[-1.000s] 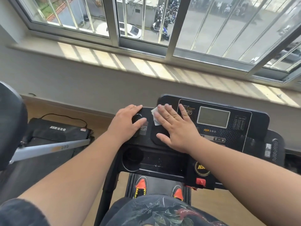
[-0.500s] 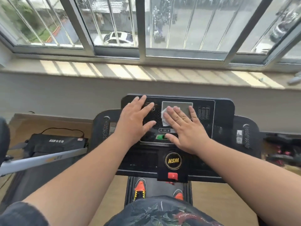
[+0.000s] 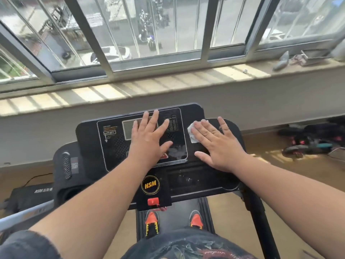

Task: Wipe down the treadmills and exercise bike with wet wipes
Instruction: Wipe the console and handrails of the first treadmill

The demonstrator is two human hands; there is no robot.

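Two hands laid flat on the treadmill console (image 3: pixel 89 139), left hand (image 3: pixel 149 139) spread over the display, empty, right hand (image 3: pixel 216 144) pressed open-fingered on a white wet wipe (image 3: pixel 192 133) at the console's right side

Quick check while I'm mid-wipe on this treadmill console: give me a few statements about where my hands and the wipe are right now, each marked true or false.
1. The right hand presses the wet wipe flat on the right side of the console. True.
2. The left hand holds a second wipe. False: it lies flat with straight fingers over the display, with no wipe visible under it.
3. The wipe sits on the display. False: it is to the right of the display panel, under the right hand's fingers.
4. A red safety key sits below the HSM logo. True.
5. Both feet stand on the floor beside the treadmill. False: the orange shoes are on the belt.
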